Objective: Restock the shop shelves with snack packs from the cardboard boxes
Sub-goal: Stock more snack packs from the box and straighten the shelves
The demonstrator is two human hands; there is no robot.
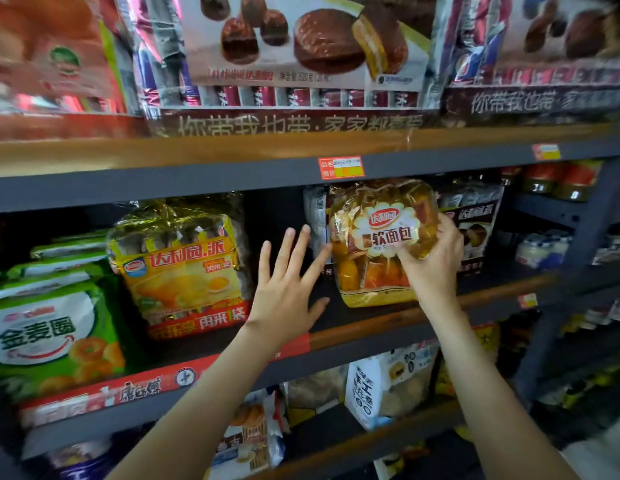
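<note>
A person stands close to shop shelving, both bare arms reaching to the middle shelf (364, 332). The right hand (436, 261) grips a golden bread pack (377, 237) by its right side, with the fingers curled over the front and the thumb hidden behind. The pack stands upright near the shelf's front edge, towards the right end. Its base is at or just above the board; which one is unclear. The left hand (284, 289) is wide open and holds nothing. Its fingers are straight and spread, and the fingertips are at, or just short of, the pack's left edge.

The step in hand looks like seating this pack. To do it well, the open hand should steady the left side while the right hand slides the pack back. It needs to end up square, label facing out, standing in the dark gap next to the yellow pie pack (184, 268). The crinkly wrapper and soft contents call for light pressure.

Green bags of ring snacks (49, 334) fill the shelf's left end, and a dark pie pack (474, 226) sits behind on the right. The shelf above holds chocolate pie boxes (301, 46), with a red price label (341, 167) on its edge. A white bag (367, 386) stands on the shelf below. Jars (557, 181) line a neighbouring rack. No cardboard boxes are in view.
</note>
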